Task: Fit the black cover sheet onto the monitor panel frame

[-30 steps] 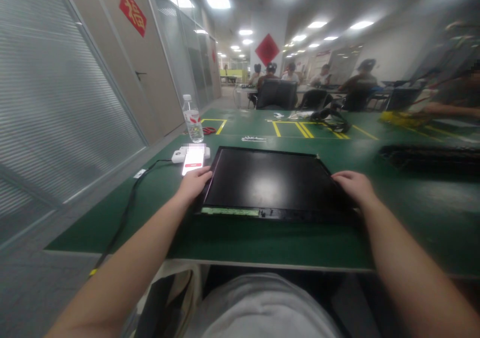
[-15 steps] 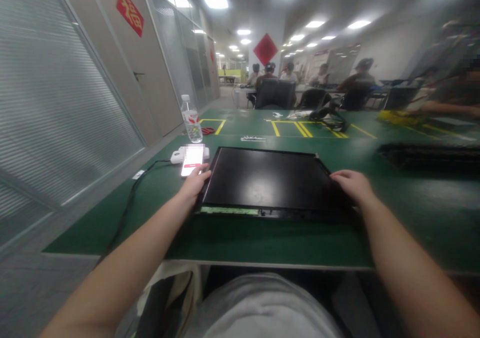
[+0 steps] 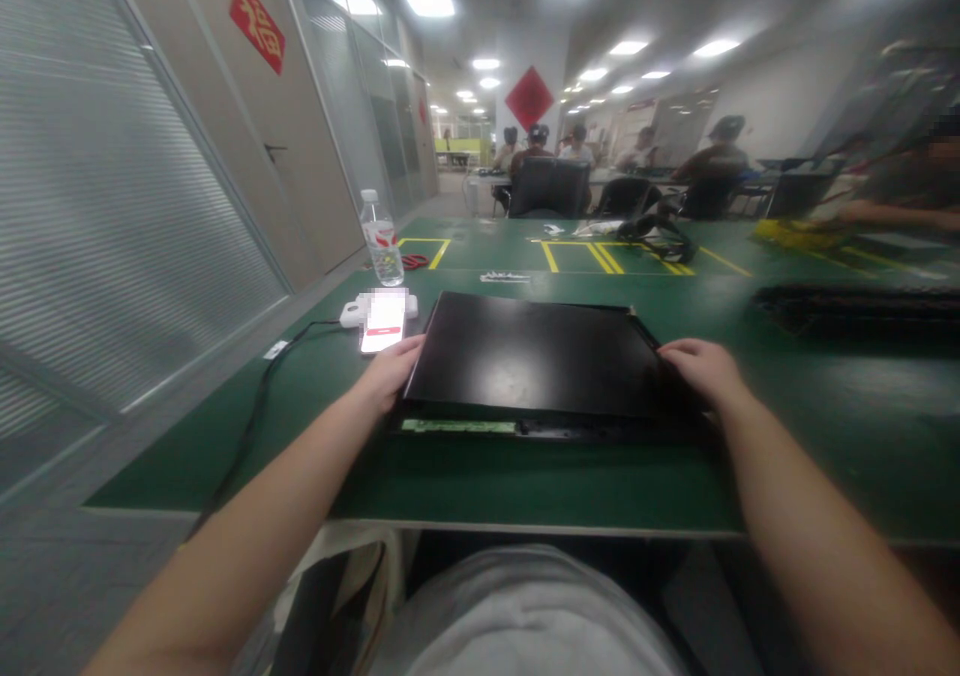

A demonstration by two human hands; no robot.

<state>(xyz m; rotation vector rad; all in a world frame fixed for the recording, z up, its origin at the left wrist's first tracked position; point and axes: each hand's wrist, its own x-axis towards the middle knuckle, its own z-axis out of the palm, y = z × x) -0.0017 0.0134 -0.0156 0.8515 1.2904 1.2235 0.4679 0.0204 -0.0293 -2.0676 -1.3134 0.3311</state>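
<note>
A flat black screen panel (image 3: 532,356) lies on the green table (image 3: 525,486) in front of me, with a thin green circuit strip (image 3: 457,425) along its near edge. My left hand (image 3: 390,371) grips the panel's left edge, fingers curled under it. My right hand (image 3: 701,368) holds the right edge the same way. The panel's near edge is tilted up a little off its base.
A lit phone (image 3: 384,321) on a white charger with a black cable (image 3: 255,416) lies left of the panel. A water bottle (image 3: 381,240) stands behind it. A black keyboard-like unit (image 3: 855,308) lies at the right. Other people sit at far tables.
The panel's near edge has lifted slightly between my hands, so its top face now looks flatter and less glossy. Both hands stay on its side edges.
</note>
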